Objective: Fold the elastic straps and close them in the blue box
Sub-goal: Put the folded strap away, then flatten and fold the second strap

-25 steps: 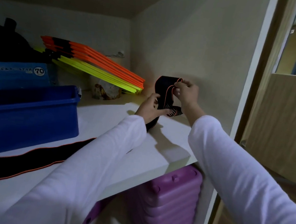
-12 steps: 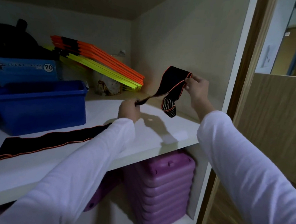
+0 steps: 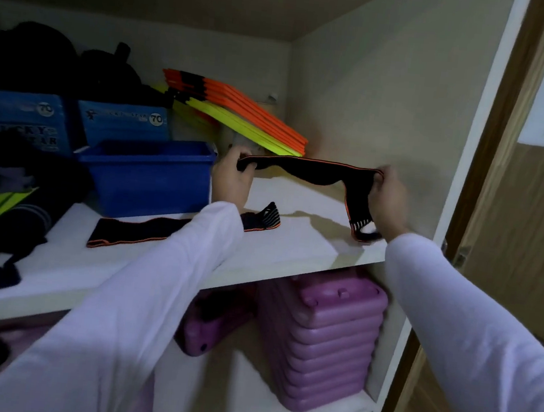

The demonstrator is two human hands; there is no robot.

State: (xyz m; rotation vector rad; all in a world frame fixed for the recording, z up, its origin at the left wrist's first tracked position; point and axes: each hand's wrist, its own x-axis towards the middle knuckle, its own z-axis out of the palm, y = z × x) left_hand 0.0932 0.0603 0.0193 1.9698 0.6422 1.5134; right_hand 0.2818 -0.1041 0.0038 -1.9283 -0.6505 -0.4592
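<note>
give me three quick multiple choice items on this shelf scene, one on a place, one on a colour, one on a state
1. Where is the blue box?
A. on the white shelf
B. under the shelf
C. on the floor

2. What colour edges the black strap?
A. green
B. orange
C. white

3. How is that strap held?
A. lying flat
B. inside the box
C. stretched between the left hand and right hand

Answers:
1 A, it stands on the shelf, left of the hands.
2 B, an orange line runs along its top.
3 C, each hand grips one end.
</note>
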